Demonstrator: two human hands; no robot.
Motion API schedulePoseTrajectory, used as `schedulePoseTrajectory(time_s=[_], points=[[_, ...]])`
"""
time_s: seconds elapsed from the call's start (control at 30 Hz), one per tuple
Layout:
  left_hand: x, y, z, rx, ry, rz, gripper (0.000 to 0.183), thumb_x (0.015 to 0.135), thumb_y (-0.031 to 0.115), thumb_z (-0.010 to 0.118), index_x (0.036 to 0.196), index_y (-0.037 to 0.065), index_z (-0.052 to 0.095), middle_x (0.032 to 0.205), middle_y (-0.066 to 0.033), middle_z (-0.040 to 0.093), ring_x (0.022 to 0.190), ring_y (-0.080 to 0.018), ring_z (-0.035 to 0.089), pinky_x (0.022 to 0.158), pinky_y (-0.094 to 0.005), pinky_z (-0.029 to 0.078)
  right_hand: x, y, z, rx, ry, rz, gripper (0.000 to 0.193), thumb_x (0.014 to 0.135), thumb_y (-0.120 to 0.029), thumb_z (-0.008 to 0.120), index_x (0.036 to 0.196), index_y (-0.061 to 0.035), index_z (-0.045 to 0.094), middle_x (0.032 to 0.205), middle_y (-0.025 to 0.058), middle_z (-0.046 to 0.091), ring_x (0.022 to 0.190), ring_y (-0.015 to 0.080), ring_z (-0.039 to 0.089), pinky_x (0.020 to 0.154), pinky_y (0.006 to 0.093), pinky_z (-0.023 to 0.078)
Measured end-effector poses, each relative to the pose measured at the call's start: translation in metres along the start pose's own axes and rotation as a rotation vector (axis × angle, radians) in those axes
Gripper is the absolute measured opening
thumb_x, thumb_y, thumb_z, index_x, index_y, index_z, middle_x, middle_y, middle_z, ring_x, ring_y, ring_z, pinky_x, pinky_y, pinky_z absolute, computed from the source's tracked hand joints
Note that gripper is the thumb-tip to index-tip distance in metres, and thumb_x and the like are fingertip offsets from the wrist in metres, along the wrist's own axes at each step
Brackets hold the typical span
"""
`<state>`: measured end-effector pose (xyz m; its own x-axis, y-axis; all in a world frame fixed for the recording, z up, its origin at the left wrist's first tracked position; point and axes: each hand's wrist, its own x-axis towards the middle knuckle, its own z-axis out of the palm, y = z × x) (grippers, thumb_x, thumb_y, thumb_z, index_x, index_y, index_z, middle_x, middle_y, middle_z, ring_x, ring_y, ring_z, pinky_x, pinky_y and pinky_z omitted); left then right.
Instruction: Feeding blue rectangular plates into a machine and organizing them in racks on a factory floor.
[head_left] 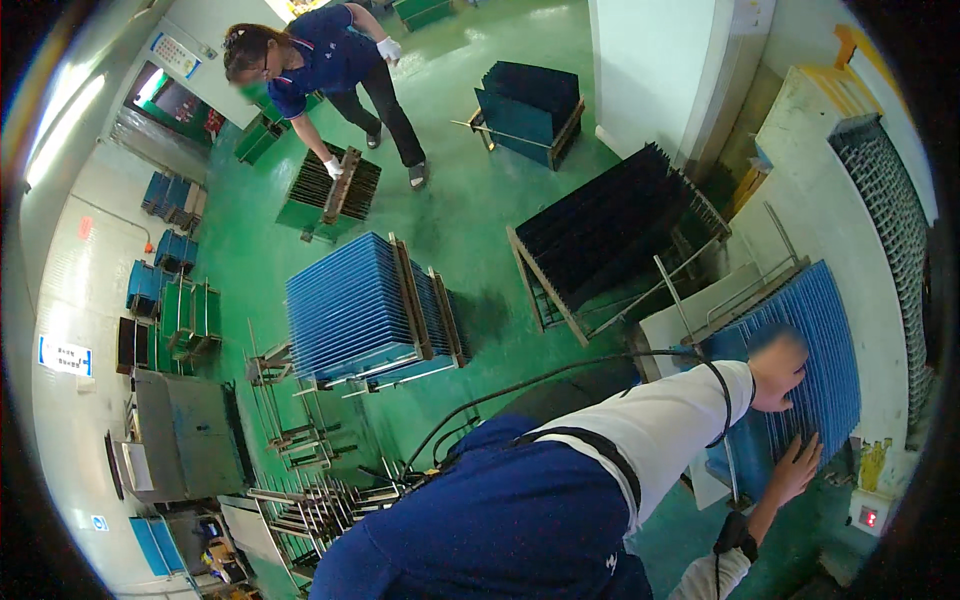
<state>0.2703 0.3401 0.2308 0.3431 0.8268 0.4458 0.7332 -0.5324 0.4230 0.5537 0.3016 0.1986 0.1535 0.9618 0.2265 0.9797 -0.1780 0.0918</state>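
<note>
A rack of closely spaced blue panels (815,330) stands at the right beside the pale machine. My left hand (780,372), at the end of a white sleeve, reaches over the panel edges; it is partly smeared and its fingers are mostly hidden. Nearer the rack's lower end, my right hand (795,470) lies against the panel edges with its fingers stretched out and apart. A dark band circles the right wrist. A black cable (560,370) runs across to my left sleeve.
Another rack of blue panels (345,305) stands mid-floor, with a rack of black panels (610,230) nearer the machine (800,140). Beyond, a co-worker (335,60) in white gloves touches a green rack (325,205). Metal frames (300,440) stand at the left.
</note>
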Motion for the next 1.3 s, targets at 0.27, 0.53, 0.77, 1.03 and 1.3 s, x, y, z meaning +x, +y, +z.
schedulePoseTrajectory(time_s=[0.27, 0.53, 0.77, 1.03, 1.3], points=[[0.001, 0.002, 0.0, -0.014, 0.01, -0.012, 0.066, 0.079, 0.052, 0.07, 0.124, 0.005, 0.068, 0.145, -0.0189, 0.051, 0.139, -0.0401, 0.039, 0.118, -0.0581, 0.023, 0.007, 0.014, 0.016, 0.003, 0.04, -0.026, 0.056, 0.101, -0.06, 0.043, 0.151, -0.0354, 0.044, 0.157, -0.0001, 0.042, 0.14, 0.0313, 0.043, 0.112, 0.0534, 0.034], [0.001, 0.002, -0.003, 0.009, 0.011, -0.01, 0.065, 0.078, 0.053, 0.069, 0.123, 0.006, 0.069, 0.144, -0.0185, 0.052, 0.137, -0.0396, 0.041, 0.118, -0.0585, 0.023, 0.006, 0.018, 0.016, 0.072, 0.081, -0.084, 0.056, 0.101, -0.059, 0.044, 0.151, -0.0328, 0.045, 0.155, 0.0033, 0.044, 0.139, 0.032, 0.044, 0.112, 0.0525, 0.035], [0.001, 0.002, -0.004, -0.001, -0.034, -0.015, 0.066, 0.082, 0.053, 0.067, 0.127, 0.006, 0.066, 0.145, -0.0192, 0.051, 0.14, -0.04, 0.038, 0.119, -0.0583, 0.021, 0.002, 0.009, 0.002, 0.04, 0.093, -0.105, 0.054, 0.101, -0.052, 0.049, 0.149, -0.0263, 0.048, 0.154, 0.0085, 0.045, 0.135, 0.0344, 0.048, 0.109, 0.0509, 0.039], [0.001, 0.004, -0.008, 0.016, 0.003, 0.007, 0.066, 0.081, 0.052, 0.069, 0.125, 0.004, 0.066, 0.144, -0.0176, 0.052, 0.137, -0.038, 0.041, 0.115, -0.0564, 0.027, -0.005, -0.003, -0.008, -0.015, 0.033, -0.001, 0.057, 0.101, -0.059, 0.044, 0.151, -0.0318, 0.045, 0.156, 0.0029, 0.044, 0.138, 0.0339, 0.045, 0.112, 0.0539, 0.036], [0.001, 0.005, -0.014, 0.009, -0.034, 0.005, 0.066, 0.083, 0.052, 0.067, 0.129, 0.004, 0.064, 0.145, -0.0184, 0.051, 0.138, -0.0382, 0.04, 0.116, -0.0569, 0.026, -0.01, -0.018, -0.026, 0.022, 0.001, 0.042, 0.057, 0.101, -0.058, 0.046, 0.15, -0.0301, 0.045, 0.158, 0.003, 0.041, 0.141, 0.0316, 0.041, 0.112, 0.0562, 0.033]])
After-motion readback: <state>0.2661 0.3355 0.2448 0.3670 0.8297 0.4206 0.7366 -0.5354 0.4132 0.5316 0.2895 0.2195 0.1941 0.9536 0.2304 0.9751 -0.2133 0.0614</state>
